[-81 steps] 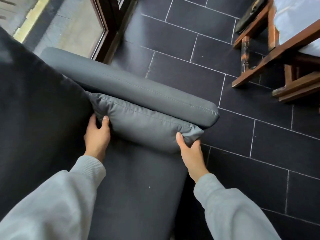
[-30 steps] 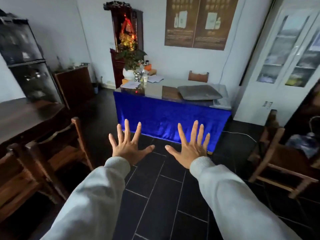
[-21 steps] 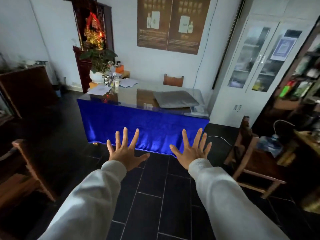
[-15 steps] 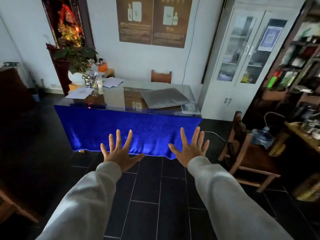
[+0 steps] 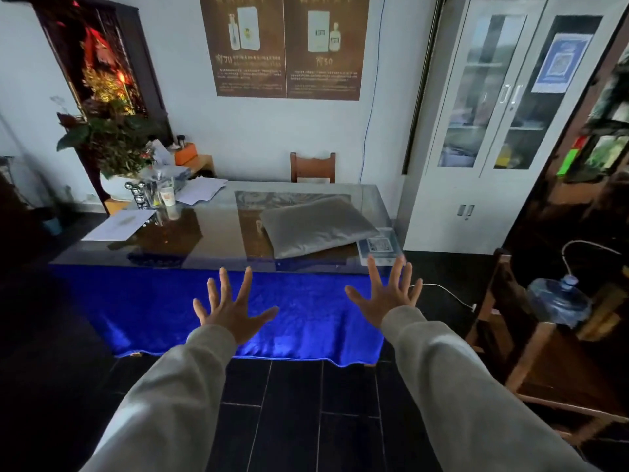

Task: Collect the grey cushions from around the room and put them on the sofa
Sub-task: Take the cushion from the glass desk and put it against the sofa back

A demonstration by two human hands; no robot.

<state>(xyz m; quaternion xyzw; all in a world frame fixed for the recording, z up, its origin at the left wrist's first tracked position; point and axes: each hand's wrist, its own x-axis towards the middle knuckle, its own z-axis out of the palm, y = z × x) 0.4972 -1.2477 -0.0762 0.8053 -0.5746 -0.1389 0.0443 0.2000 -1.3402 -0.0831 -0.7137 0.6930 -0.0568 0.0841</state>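
Observation:
A grey cushion lies flat on the right half of a glass-topped table draped with a blue cloth. My left hand is stretched out in front of the cloth, fingers spread, holding nothing. My right hand is also spread and empty, its fingertips level with the table's front edge, just right of and below the cushion. Neither hand touches the cushion. The sofa is out of view.
Papers, cups and a potted plant crowd the table's left end. A wooden chair stands behind it. A white glass-door cabinet is at the right. A wooden chair with a water jug stands at the near right. Dark tiled floor lies below.
I let go of a cushion on the sofa, turned into the room and came closer to the table. Both empty hands rose towards the cushion on it.

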